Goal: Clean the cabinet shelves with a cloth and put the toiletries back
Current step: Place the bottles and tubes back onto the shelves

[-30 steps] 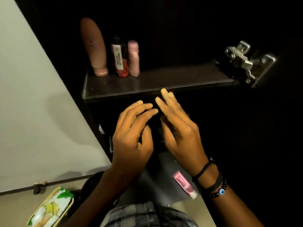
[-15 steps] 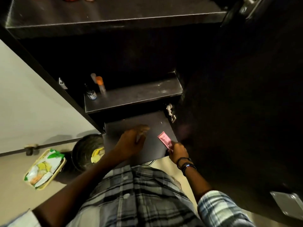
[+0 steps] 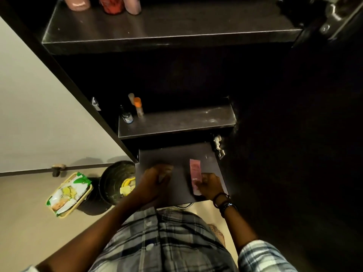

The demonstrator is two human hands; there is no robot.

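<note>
On the lowest shelf [image 3: 176, 154], a pink sachet [image 3: 195, 174] lies near the right edge, long axis front to back, right hand [image 3: 209, 186] grasping its near end, left hand [image 3: 155, 181] clenched just left.

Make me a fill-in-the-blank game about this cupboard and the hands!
1. The right hand holds a flat ____ packet.
2. The small bottle on the middle shelf has an ____ cap.
3. The dark bucket stands on the ____.

Missing words: pink; orange; floor
</note>
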